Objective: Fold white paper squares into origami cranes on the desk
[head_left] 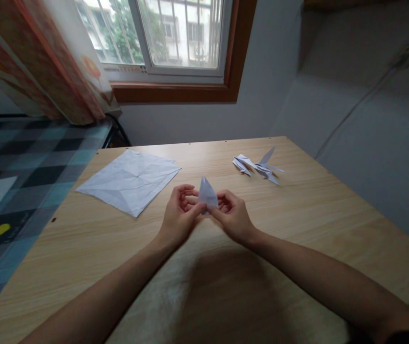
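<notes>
A broad pale wooden table (297,229) filled the view. On its left part lay a large creased sheet of white paper (129,180), opened flat. Well apart, toward the far right, rested two small folded white paper figures (257,167). Near the table's middle, the left hand (180,217) and right hand (232,217) met, each pinching the lower edges of a small pointed piece of folded white paper (207,193) just above the tabletop, tip upward. The piece looked very light and thin, stiffened only by its layers. It would likely crush or tear under force, so fingertip grips along the creases suited it best.
</notes>
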The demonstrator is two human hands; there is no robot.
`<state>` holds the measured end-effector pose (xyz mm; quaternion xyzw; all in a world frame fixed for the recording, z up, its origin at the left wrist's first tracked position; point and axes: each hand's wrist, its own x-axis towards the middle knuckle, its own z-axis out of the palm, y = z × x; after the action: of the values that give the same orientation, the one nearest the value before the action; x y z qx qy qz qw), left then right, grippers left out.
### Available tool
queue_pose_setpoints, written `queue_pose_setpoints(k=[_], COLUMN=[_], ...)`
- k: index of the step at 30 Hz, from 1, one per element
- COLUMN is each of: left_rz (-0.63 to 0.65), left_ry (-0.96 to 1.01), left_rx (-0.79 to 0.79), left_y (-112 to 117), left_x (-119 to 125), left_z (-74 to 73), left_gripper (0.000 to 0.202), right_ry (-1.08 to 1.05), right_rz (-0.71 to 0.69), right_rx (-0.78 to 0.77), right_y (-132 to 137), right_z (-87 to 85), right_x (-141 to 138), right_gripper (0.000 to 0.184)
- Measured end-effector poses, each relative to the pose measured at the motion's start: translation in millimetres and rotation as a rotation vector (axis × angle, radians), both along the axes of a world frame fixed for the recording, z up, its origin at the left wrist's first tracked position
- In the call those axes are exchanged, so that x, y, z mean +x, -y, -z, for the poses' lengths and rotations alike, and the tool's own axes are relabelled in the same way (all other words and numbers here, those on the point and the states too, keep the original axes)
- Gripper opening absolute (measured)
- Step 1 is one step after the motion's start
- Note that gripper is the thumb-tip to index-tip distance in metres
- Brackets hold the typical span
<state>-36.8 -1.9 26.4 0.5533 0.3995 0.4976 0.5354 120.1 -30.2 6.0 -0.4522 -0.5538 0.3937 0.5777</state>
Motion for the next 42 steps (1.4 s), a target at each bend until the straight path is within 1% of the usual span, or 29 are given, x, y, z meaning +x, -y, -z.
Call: queue_pose_setpoints(k=[2, 3, 5, 7, 9, 11, 13, 15, 18, 20, 21, 23, 27, 29, 31, 33, 35, 37, 38, 40, 42], left_rz=[-0.021, -0.016, 0.021, 0.073, 0.118, 0.146, 0.156, 0.147, 0.106, 0.098, 0.098, 0.104, 0.120, 0.111, 0.117, 0.127, 0.105, 0.077, 0.088, 0.157, 0.245], left_ry=[-0.056, -0.098, -0.152, -0.155, -0.112, -0.050, 0.006, 0.031, 0.033, 0.016, 0.000, -0.048, -0.143, -0.144, -0.097, -0.034, 0.003, 0.019, 0.029, 0.067, 0.101], left_rx=[0.040, 0.061, 0.098, 0.101, 0.065, 0.039, 0.054, 0.104, 0.184, 0.205, 0.206, 0.201, 0.229, 0.220, 0.143, 0.047, -0.010, -0.023, -0.032, -0.067, -0.114], left_y=[5, 8, 13, 16, 17, 16, 15, 13, 8, 6, 5, 5, 5, 4, 2, 0, -2, -2, -2, -1, 1], left_x=[2, 2, 2, 2, 3, 4, 5, 5, 5, 4, 3, 1, -2, -4, -5, -5, -5, -5, -4, -3, -2], left_z=[1.0, 2.3, 6.1, 9.7, 11.6, 11.5, 10.8, 10.9, 13.7, 15.9, 16.5, 15.8, 7.0, 3.1, 2.4, 4.6, 7.3, 8.7, 8.9, 9.1, 10.4], left_gripper=[0.052, 0.052, 0.049, 0.043, 0.042, 0.045, 0.050, 0.057, 0.076, 0.087, 0.089, 0.084, 0.044, 0.025, 0.015, 0.016, 0.021, 0.029, 0.033, 0.043, 0.049], right_ry=[0.101, 0.140, 0.190, 0.223, 0.242, 0.243, 0.224, 0.187, 0.094, 0.029, 0.011, 0.016, 0.166, 0.256, 0.330, 0.361, 0.316, 0.216, 0.165, 0.096, 0.056], right_rz=[0.122, 0.159, 0.186, 0.171, 0.139, 0.122, 0.109, 0.073, -0.006, -0.045, -0.058, -0.076, -0.095, -0.141, -0.217, -0.286, -0.283, -0.190, -0.133, -0.061, -0.058], right_rx=[0.082, 0.113, 0.156, 0.180, 0.188, 0.179, 0.165, 0.157, 0.155, 0.143, 0.135, 0.124, 0.141, 0.134, 0.118, 0.129, 0.168, 0.187, 0.188, 0.185, 0.190], right_y=[2, 3, 4, 5, 6, 6, 5, 4, 0, -1, -2, -3, -2, -1, -1, -1, -2, -4, -4, -6, -8], right_z=[-0.2, 0.5, 3.6, 7.8, 11.2, 13.3, 14.2, 14.6, 14.3, 13.4, 12.8, 11.5, 8.3, 5.2, 0.7, -4.7, -9.9, -14.2, -16.2, -20.5, -25.3], right_x=[0, 0, 0, 0, 1, 1, 3, 4, 4, 3, 3, 4, 8, 11, 14, 17, 20, 22, 23, 24, 25], right_gripper=[0.020, 0.019, 0.021, 0.029, 0.036, 0.038, 0.038, 0.037, 0.034, 0.033, 0.033, 0.031, 0.020, 0.011, 0.015, 0.021, 0.022, 0.019, 0.017, 0.019, 0.024])
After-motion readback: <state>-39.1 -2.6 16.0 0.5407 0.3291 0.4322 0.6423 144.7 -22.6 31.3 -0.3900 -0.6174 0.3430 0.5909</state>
